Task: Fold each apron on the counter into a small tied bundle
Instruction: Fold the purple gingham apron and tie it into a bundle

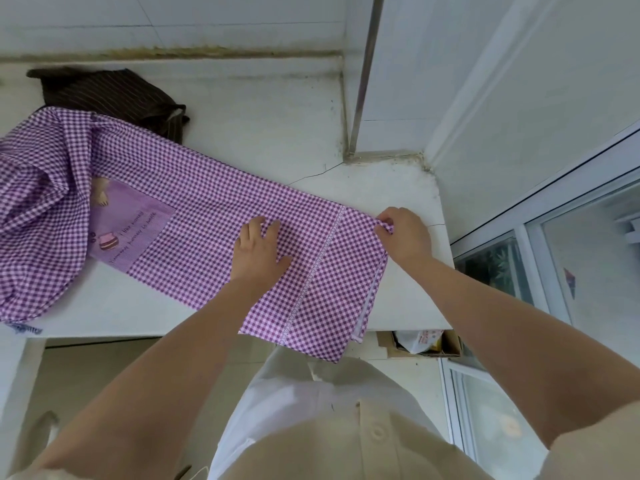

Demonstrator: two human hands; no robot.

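the purple checked apron [194,202] is lying as a long folded strip across the white tabletop [263,133], its near end hanging over the front edge. the left hand [258,252] is pressing flat on it, fingers [254,230] straight and released. the right hand [407,237] is pinching the strip's far right corner. a dark striped apron [104,95] is sitting at the back left.

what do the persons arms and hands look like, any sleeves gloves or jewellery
Both arms are bare from the left hand and right hand up past the elbows. A short beige sleeve shows on the right arm, matching the buttoned beige top. No gloves, rings, watch or bracelets show.
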